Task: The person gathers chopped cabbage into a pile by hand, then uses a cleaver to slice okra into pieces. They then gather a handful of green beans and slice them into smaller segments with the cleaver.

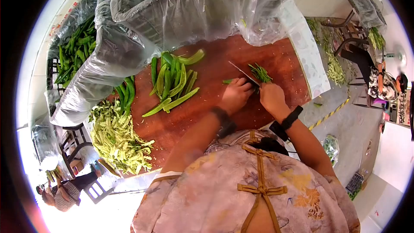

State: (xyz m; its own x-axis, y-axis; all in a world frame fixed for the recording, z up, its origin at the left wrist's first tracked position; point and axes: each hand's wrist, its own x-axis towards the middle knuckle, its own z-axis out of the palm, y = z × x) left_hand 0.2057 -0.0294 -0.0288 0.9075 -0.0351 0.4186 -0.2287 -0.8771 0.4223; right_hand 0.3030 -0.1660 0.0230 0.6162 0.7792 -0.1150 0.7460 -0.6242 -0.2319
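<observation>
On the reddish board (202, 99), the right hand (273, 97) grips a knife (243, 73) while the left hand (237, 95) curls down on a pepper (227, 81).

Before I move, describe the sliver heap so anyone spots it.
On the brown board, find the knife in the right hand. Just right of its blade lies a small heap of thin green slivers, unlike the long peppers farther left.

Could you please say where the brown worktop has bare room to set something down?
The worktop is bare between the split peppers and left hand, with a smaller patch between the sliced strips and the right edge. Pale scraps and whole peppers crowd its left end.
</observation>
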